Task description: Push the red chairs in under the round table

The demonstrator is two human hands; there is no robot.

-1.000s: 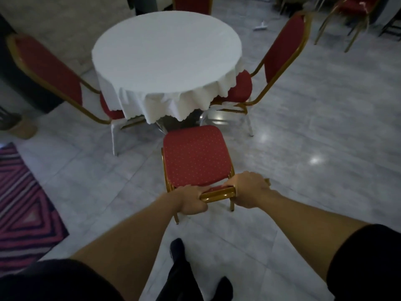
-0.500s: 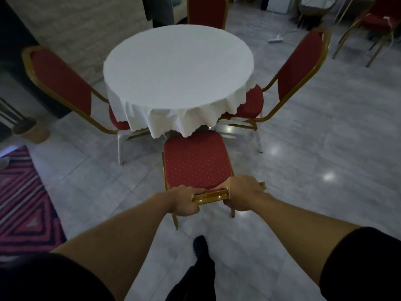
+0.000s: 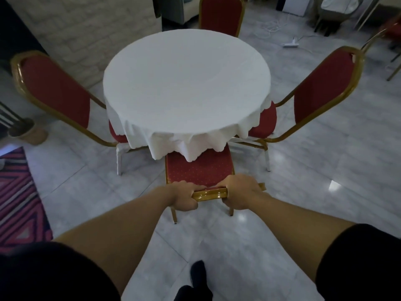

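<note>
A round table under a white cloth stands in the middle of the floor. Right in front of me is a red chair with a gold frame; the front of its seat sits under the hanging cloth edge. My left hand and my right hand both grip the gold top rail of its backrest. Another red chair stands at the table's left, one at its right, and a third behind it, all with seats tucked under the cloth.
A striped red rug lies on the grey tiles at the left. A small basket sits by the brick wall. A white cable and power strip lie on the floor far right, near more furniture.
The chair in my hands has slid forward toward the table, its seat now partly under the cloth. I have stepped closer along with it.
</note>
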